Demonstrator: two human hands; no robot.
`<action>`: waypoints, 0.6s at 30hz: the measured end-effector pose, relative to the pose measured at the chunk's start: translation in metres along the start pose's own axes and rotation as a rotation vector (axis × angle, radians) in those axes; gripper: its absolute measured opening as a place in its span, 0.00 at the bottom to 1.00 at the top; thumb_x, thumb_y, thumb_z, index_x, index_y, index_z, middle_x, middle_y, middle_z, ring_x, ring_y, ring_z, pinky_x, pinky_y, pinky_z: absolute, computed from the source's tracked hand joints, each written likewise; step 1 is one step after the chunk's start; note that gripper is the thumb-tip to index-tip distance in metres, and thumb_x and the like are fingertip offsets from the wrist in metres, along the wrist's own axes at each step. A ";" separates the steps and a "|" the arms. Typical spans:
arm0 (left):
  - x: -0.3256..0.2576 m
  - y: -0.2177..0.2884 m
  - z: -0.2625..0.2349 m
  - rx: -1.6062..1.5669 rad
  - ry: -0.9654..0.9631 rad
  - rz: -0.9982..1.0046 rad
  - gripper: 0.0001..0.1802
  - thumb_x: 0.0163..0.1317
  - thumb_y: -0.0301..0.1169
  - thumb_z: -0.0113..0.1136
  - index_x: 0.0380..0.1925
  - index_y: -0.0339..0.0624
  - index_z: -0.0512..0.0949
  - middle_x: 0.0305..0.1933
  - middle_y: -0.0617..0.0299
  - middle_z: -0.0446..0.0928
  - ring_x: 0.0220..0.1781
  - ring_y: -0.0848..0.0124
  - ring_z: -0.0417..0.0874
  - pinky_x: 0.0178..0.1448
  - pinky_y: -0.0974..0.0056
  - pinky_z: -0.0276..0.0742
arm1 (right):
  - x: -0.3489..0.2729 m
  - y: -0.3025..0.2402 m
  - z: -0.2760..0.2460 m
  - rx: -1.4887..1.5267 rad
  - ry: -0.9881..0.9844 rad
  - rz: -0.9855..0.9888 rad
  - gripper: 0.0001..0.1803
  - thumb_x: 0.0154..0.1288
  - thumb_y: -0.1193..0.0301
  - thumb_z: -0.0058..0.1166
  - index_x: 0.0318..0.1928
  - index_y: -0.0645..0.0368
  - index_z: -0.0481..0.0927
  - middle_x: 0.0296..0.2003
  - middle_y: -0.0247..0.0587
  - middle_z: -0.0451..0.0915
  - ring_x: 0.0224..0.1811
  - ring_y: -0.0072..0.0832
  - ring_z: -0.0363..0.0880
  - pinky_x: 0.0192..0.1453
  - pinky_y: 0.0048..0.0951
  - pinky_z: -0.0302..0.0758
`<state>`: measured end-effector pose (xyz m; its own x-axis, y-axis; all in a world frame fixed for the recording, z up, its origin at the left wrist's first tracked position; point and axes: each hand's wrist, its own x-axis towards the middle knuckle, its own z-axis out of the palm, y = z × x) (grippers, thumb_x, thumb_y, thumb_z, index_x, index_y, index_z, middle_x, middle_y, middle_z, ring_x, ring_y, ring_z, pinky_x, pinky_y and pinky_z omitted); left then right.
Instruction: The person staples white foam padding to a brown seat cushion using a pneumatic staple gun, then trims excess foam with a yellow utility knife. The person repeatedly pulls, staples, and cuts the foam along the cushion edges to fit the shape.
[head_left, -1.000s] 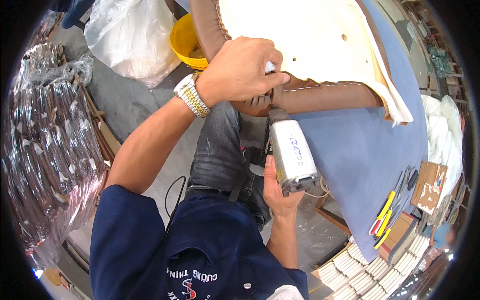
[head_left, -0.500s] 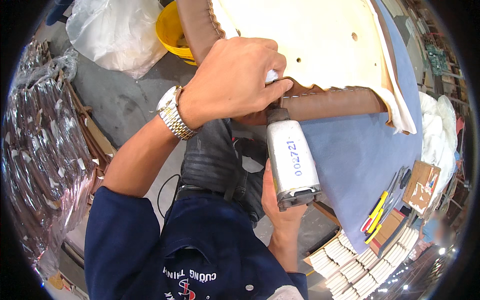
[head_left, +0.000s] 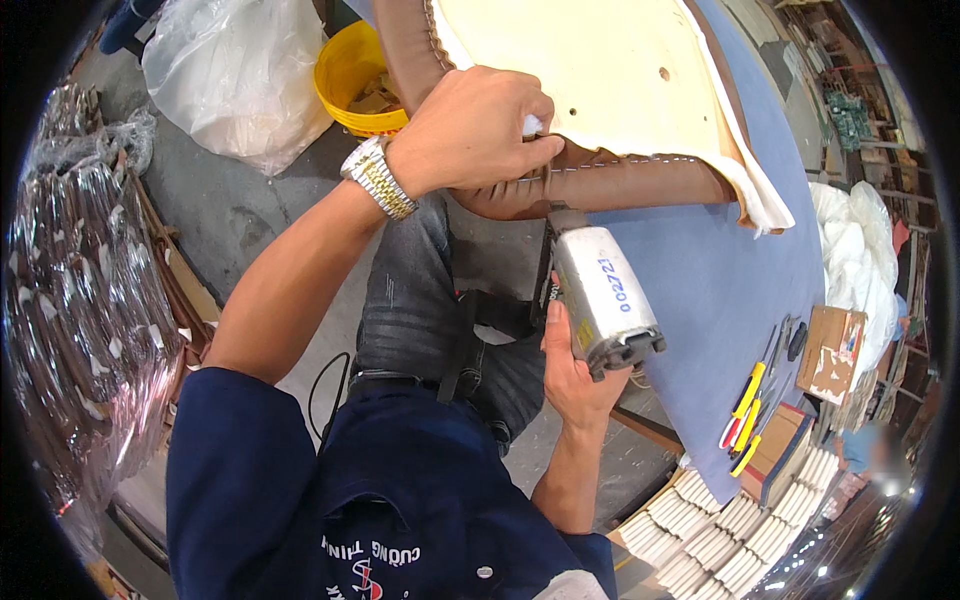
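A cream-coloured panel [head_left: 590, 80] with small holes lies face up, its rim wrapped in brown leather-like cover [head_left: 640, 185] with a row of staples along the folded edge. My left hand [head_left: 480, 130], wearing a metal watch [head_left: 383, 180], pinches the gathered edge of the cover at the panel's near corner. A bit of white padding [head_left: 532, 126] shows by its fingers. In my right hand [head_left: 580, 385] is a white staple gun [head_left: 605, 285], gripped from below with the handle mostly hidden. Its nose sits just below the brown rim, close to the left hand.
A blue-covered table [head_left: 700, 300] supports the panel. Yellow-handled tools [head_left: 748, 395] and a cardboard box [head_left: 832, 350] lie at its right. White staple-like strips [head_left: 720, 535] fill a carton. A yellow bucket [head_left: 350, 70], a clear plastic bag [head_left: 235, 80] and plastic-wrapped brown pieces [head_left: 90, 300] stand left.
The staple gun has drawn back from the folded edge and tilted, its rear swinging right and up. My left hand keeps its pinch on the cover.
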<state>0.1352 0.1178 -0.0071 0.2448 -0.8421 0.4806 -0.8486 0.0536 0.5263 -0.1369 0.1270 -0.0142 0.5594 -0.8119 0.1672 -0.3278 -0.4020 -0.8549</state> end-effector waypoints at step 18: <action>-0.011 0.009 -0.003 -0.105 -0.080 -0.067 0.14 0.58 0.41 0.70 0.28 0.40 0.87 0.28 0.58 0.81 0.33 0.54 0.85 0.37 0.54 0.79 | 0.028 -0.020 -0.009 -0.225 -0.169 -0.033 0.22 0.53 0.76 0.68 0.50 0.65 0.80 0.45 0.51 0.83 0.44 0.48 0.88 0.48 0.38 0.83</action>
<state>0.1264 0.1292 -0.0052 0.2580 -0.8854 0.3868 -0.7770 0.0478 0.6277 -0.1217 0.1083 0.0118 0.6855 -0.7222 0.0925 -0.4578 -0.5263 -0.7165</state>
